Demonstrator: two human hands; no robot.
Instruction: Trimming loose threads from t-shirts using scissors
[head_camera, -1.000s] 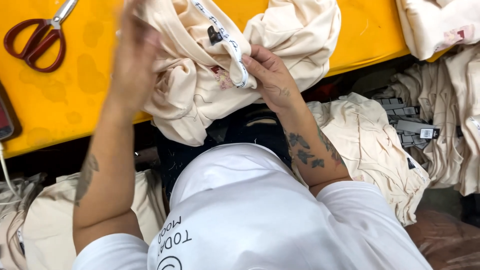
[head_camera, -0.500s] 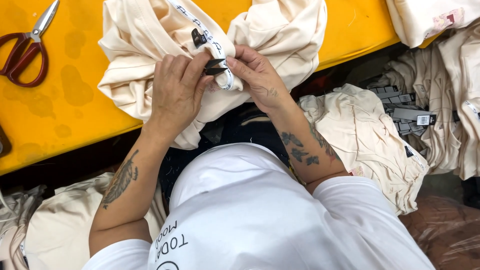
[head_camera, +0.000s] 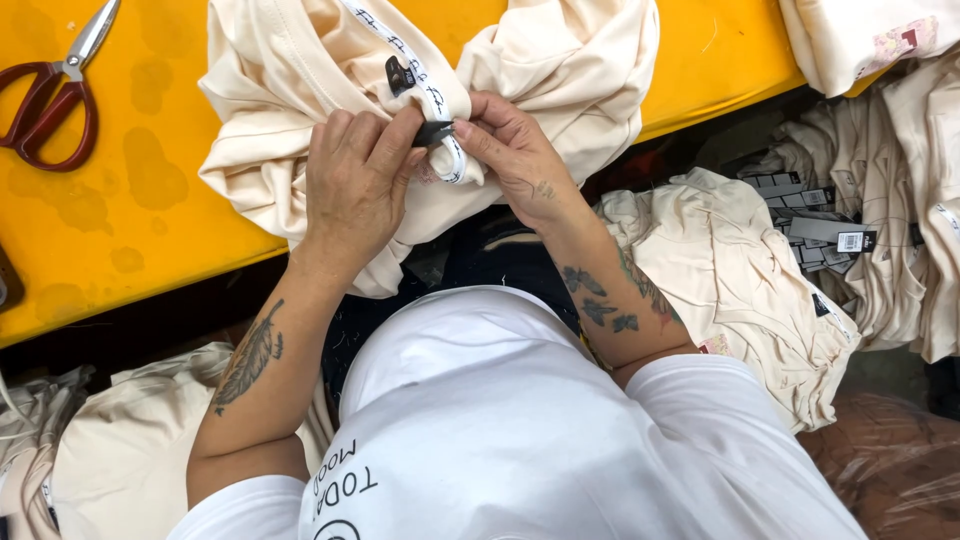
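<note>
A cream garment (head_camera: 560, 70) lies bunched on the yellow table (head_camera: 130, 230), with a white printed neck tape along its collar. Both hands meet at the collar. My left hand (head_camera: 355, 185) and my right hand (head_camera: 510, 155) pinch a small black tag (head_camera: 432, 132) between their fingertips, right at the neck tape. A second small black label (head_camera: 399, 73) sits on the cloth just above them. Part of the garment hangs over the table's near edge toward my lap.
Red-handled scissors (head_camera: 55, 95) lie at the table's far left. A heap of cream garments (head_camera: 740, 280) with black hang tags (head_camera: 830, 232) is piled on my right. More cream cloth (head_camera: 110, 460) sits low on my left, and another folded piece (head_camera: 870, 35) at the top right.
My left hand came down from a raised position to the collar and joined the right hand at the black tag. The garment has shifted slightly on the table.
</note>
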